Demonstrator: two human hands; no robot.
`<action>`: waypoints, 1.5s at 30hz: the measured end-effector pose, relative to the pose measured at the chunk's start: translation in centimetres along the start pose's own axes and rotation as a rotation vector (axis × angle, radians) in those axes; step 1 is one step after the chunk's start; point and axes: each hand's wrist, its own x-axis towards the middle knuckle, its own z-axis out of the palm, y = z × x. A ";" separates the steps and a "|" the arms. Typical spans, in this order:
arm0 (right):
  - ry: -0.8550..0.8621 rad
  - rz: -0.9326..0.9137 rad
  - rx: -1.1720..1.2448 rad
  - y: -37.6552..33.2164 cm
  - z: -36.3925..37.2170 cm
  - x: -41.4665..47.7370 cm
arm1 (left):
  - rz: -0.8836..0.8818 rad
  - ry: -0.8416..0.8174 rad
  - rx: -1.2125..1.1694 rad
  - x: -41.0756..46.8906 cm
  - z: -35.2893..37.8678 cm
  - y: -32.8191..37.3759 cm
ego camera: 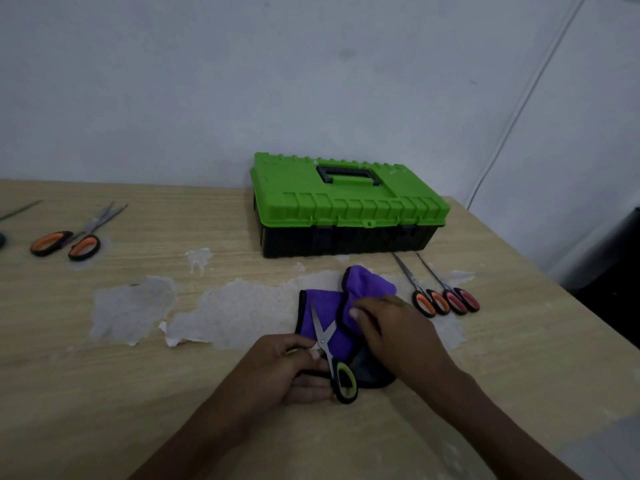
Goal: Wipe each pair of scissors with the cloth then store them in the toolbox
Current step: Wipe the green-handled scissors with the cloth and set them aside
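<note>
In front of the closed toolbox (pixel 346 202) the left hand (pixel 277 368) held the green-handled scissors (pixel 325 336), blades apart, on the purple cloth (pixel 367 282), whose fold the right hand (pixel 398 334) gripped; this fold was probably best drawn along each blade from pivot to tip.

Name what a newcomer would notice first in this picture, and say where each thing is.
The bright green toolbox, lid shut, stands at the back of the table. In front of it, the left hand holds green-handled scissors on a purple cloth that the right hand grips.
</note>
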 end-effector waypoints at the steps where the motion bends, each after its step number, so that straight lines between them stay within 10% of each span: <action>1: -0.004 0.006 0.023 -0.2 -0.1 -0.3 | 0.001 -0.005 0.008 0.0 0.0 0.0; 6: -0.035 -0.066 -0.090 -0.1 1.0 -0.1 | -0.005 0.001 0.026 0.0 0.1 0.0; 12: 0.103 0.074 0.337 -0.2 -0.6 -0.7 | 0.000 -0.024 0.013 0.1 0.0 0.0; 15: -0.043 -0.154 0.251 -2.0 0.6 -2.5 | 0.010 -0.026 0.016 0.1 0.2 0.0; 28: 0.038 -0.080 -0.179 1.0 0.8 -0.2 | 0.016 -0.016 0.048 0.2 0.1 -0.1; 36: 0.131 -0.008 0.352 -1.4 -1.3 -1.9 | 0.024 -0.061 0.029 0.0 -0.1 0.0; 45: -0.001 -0.118 0.004 -1.7 1.0 -1.5 | 0.012 -0.052 -0.010 0.2 0.0 0.1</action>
